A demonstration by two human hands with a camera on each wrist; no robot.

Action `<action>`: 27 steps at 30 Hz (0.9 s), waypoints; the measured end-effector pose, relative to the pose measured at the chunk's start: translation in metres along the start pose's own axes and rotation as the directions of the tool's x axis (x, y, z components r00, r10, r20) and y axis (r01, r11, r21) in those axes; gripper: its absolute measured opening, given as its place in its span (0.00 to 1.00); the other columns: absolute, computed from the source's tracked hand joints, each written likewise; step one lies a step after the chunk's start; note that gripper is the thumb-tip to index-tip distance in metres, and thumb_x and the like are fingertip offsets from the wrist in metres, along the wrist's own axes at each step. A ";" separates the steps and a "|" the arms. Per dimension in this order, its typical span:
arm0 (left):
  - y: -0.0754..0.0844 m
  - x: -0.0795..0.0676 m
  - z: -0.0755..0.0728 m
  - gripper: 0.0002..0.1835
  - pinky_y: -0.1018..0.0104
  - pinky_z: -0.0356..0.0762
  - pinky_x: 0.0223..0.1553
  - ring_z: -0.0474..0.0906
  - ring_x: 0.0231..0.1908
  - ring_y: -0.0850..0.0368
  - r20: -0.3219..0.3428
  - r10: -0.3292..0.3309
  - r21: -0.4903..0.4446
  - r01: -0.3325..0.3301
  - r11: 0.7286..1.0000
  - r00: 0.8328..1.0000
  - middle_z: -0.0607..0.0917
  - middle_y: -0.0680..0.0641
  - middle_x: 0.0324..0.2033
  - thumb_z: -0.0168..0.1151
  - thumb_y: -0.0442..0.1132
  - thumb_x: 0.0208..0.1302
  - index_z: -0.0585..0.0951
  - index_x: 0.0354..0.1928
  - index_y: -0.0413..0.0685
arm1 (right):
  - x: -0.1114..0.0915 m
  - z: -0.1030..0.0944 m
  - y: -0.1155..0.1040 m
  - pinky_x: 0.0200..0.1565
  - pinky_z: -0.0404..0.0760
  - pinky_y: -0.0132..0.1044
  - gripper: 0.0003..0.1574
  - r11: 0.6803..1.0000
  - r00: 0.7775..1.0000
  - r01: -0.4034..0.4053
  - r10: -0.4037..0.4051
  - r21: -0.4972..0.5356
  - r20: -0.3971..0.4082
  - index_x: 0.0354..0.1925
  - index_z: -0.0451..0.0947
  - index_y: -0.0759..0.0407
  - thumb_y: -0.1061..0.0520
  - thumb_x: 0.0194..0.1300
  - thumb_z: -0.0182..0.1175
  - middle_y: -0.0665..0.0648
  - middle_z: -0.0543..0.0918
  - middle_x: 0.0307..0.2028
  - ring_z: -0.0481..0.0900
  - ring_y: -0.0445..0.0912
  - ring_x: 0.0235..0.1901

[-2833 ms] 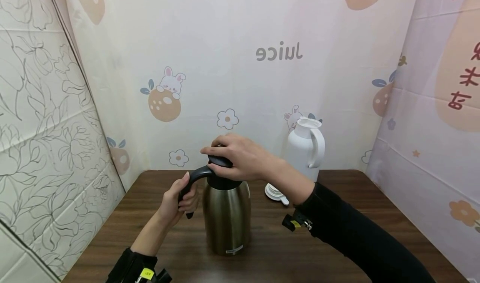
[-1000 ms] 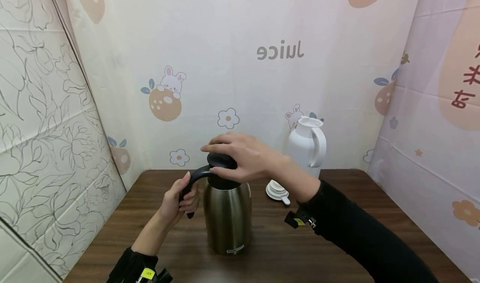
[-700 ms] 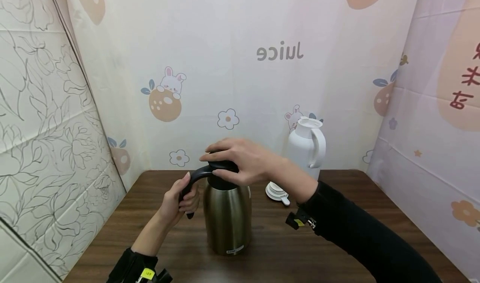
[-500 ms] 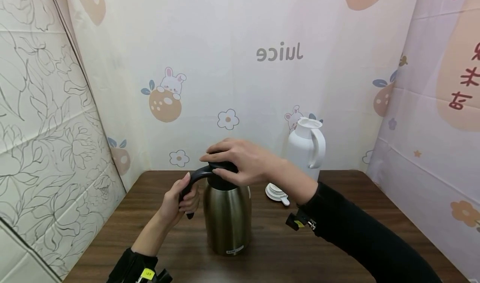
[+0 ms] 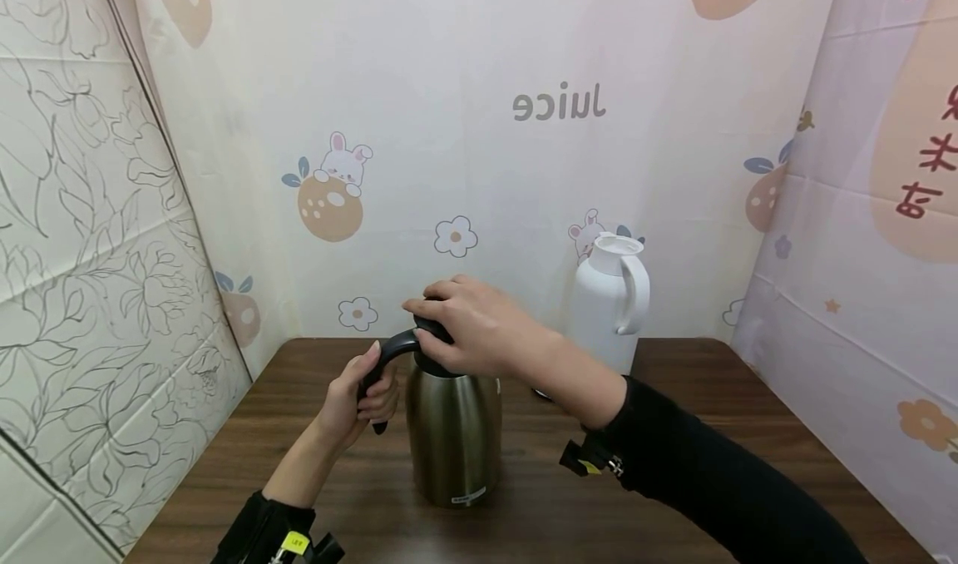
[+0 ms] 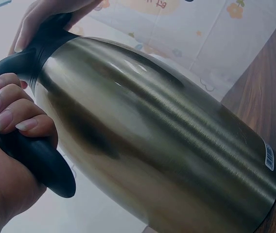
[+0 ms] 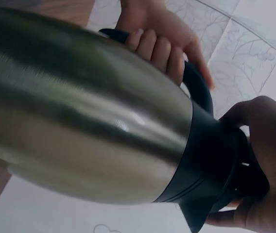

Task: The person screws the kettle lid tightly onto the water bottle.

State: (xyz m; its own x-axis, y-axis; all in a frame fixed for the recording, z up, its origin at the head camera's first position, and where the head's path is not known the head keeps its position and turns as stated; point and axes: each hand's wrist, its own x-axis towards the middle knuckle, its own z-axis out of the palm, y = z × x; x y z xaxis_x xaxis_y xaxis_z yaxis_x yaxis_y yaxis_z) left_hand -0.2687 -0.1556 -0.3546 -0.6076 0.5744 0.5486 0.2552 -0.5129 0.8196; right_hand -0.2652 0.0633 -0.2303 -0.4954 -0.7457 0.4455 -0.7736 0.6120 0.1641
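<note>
A brushed gold-brown steel vacuum jug [image 5: 454, 443] stands upright on the table, a small label near its base. My left hand [image 5: 353, 399] grips its black handle [image 5: 397, 346], fingers curled round it, as the left wrist view also shows. At the top, my right hand [image 5: 479, 327] holds the round black lid [image 5: 434, 324] between the thumb and fingers. In the right wrist view the right hand [image 7: 269, 160] wraps the lid above the black collar [image 7: 208, 155] and its pointed spout. Part of the lid is hidden under the palm.
A white jug [image 5: 608, 306] with an uncovered mouth stands behind, to the right, near the back edge of the wooden table [image 5: 314, 464]. My right forearm covers its lower part. Patterned cloth walls [image 5: 449, 173] close in the back and sides.
My right hand has turned on the black lid and its forearm has dropped slightly, now covering the white lid seen earlier on the table. My left hand and the steel jug stay put.
</note>
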 end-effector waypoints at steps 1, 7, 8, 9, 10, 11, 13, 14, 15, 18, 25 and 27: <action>0.000 0.000 0.000 0.27 0.57 0.37 0.08 0.45 0.07 0.56 0.001 0.001 0.000 -0.001 1.000 1.000 0.52 0.51 0.10 0.24 0.46 0.82 0.53 0.19 0.44 | 0.000 0.000 -0.002 0.48 0.82 0.43 0.26 1.000 1.000 -0.011 0.011 -0.001 -0.001 0.62 0.78 0.46 0.43 0.70 0.52 0.53 0.81 0.54 0.76 0.46 0.52; 0.000 0.000 0.000 0.27 0.56 0.37 0.08 0.46 0.07 0.56 0.011 0.002 -0.007 -0.001 1.000 1.000 0.53 0.51 0.10 0.24 0.46 0.82 0.53 0.19 0.44 | -0.001 -0.002 -0.001 0.54 0.79 0.47 0.32 0.998 0.998 -0.046 0.044 0.043 0.047 0.66 0.73 0.44 0.35 0.69 0.51 0.55 0.77 0.61 0.73 0.48 0.58; 0.000 0.000 0.000 0.27 0.56 0.37 0.08 0.45 0.07 0.56 0.011 0.002 -0.005 -0.002 1.000 1.000 0.53 0.50 0.10 0.24 0.46 0.82 0.53 0.19 0.44 | -0.002 -0.003 0.001 0.55 0.78 0.47 0.34 0.998 0.998 -0.040 0.038 0.056 0.052 0.67 0.72 0.43 0.33 0.69 0.51 0.55 0.75 0.63 0.71 0.48 0.60; 0.000 0.000 0.000 0.27 0.57 0.37 0.08 0.45 0.07 0.56 0.012 0.003 -0.004 -0.003 1.000 1.000 0.52 0.50 0.10 0.24 0.45 0.82 0.53 0.19 0.44 | -0.002 -0.003 0.004 0.56 0.78 0.47 0.35 0.997 0.999 -0.024 0.021 0.070 0.050 0.67 0.71 0.43 0.32 0.68 0.51 0.55 0.74 0.64 0.70 0.48 0.61; 0.000 0.000 0.000 0.27 0.57 0.37 0.08 0.45 0.07 0.56 0.011 0.003 -0.004 -0.003 1.000 1.000 0.52 0.50 0.10 0.23 0.46 0.82 0.53 0.19 0.44 | -0.002 -0.004 0.006 0.57 0.77 0.47 0.37 0.997 0.999 0.002 -0.005 0.083 0.043 0.68 0.71 0.42 0.31 0.67 0.51 0.55 0.73 0.65 0.69 0.48 0.62; 0.000 0.000 0.000 0.27 0.57 0.37 0.08 0.45 0.07 0.56 0.011 0.002 -0.004 -0.002 1.000 1.000 0.52 0.50 0.10 0.24 0.46 0.82 0.53 0.19 0.44 | -0.003 -0.004 0.010 0.58 0.76 0.48 0.37 0.994 0.999 0.042 -0.045 0.102 0.024 0.68 0.71 0.43 0.31 0.66 0.52 0.55 0.73 0.64 0.68 0.48 0.62; 0.000 0.000 0.000 0.27 0.57 0.37 0.08 0.45 0.07 0.56 0.011 0.001 -0.004 0.000 1.000 1.000 0.52 0.50 0.10 0.24 0.46 0.82 0.52 0.19 0.43 | -0.003 -0.005 0.017 0.58 0.75 0.47 0.36 0.979 0.989 0.145 -0.141 0.144 -0.036 0.66 0.72 0.46 0.33 0.65 0.55 0.55 0.75 0.63 0.68 0.47 0.62; 0.000 0.000 0.000 0.28 0.57 0.37 0.08 0.45 0.07 0.56 0.010 -0.001 -0.006 0.001 1.000 1.000 0.52 0.50 0.10 0.24 0.46 0.82 0.52 0.19 0.43 | -0.003 -0.004 0.021 0.59 0.75 0.47 0.35 0.967 0.979 0.200 -0.191 0.157 -0.073 0.66 0.73 0.47 0.35 0.65 0.56 0.55 0.76 0.62 0.69 0.46 0.62; 0.000 0.000 0.000 0.28 0.57 0.37 0.08 0.45 0.07 0.56 0.009 -0.002 -0.008 0.002 1.000 1.000 0.52 0.50 0.10 0.24 0.46 0.82 0.52 0.19 0.43 | -0.004 -0.004 0.024 0.59 0.75 0.46 0.35 0.952 0.966 0.252 -0.236 0.172 -0.109 0.65 0.74 0.48 0.37 0.64 0.58 0.54 0.77 0.61 0.69 0.45 0.62; 0.000 0.000 0.000 0.28 0.56 0.37 0.08 0.45 0.07 0.55 0.012 -0.002 -0.009 0.002 1.000 1.000 0.52 0.50 0.10 0.24 0.46 0.82 0.52 0.19 0.42 | -0.006 -0.003 0.032 0.59 0.75 0.44 0.33 0.911 0.927 0.358 -0.321 0.203 -0.193 0.63 0.75 0.50 0.41 0.63 0.59 0.53 0.78 0.59 0.70 0.43 0.61; 0.001 -0.001 0.000 0.28 0.56 0.36 0.09 0.46 0.08 0.56 0.004 -0.008 -0.018 0.008 1.000 1.000 0.53 0.50 0.11 0.26 0.47 0.82 0.53 0.20 0.42 | -0.006 0.009 0.040 0.62 0.73 0.45 0.33 0.872 0.888 0.434 -0.372 0.226 -0.271 0.63 0.76 0.50 0.43 0.61 0.62 0.54 0.76 0.62 0.68 0.44 0.63; 0.000 -0.001 0.001 0.28 0.56 0.36 0.09 0.46 0.08 0.57 -0.002 -0.015 -0.023 0.015 1.000 1.000 0.53 0.51 0.11 0.26 0.48 0.82 0.53 0.19 0.43 | -0.005 0.013 0.040 0.62 0.73 0.45 0.31 0.858 0.879 0.450 -0.378 0.246 -0.289 0.62 0.77 0.51 0.45 0.61 0.62 0.54 0.76 0.61 0.68 0.44 0.63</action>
State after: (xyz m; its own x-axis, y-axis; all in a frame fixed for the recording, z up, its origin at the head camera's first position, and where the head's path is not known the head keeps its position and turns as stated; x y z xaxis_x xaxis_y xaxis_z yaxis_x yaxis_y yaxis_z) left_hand -0.2672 -0.1560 -0.3546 -0.6126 0.5808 0.5361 0.2290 -0.5188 0.8237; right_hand -0.2990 0.0876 -0.2374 -0.0287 -0.8112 0.5841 -0.9843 0.1246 0.1247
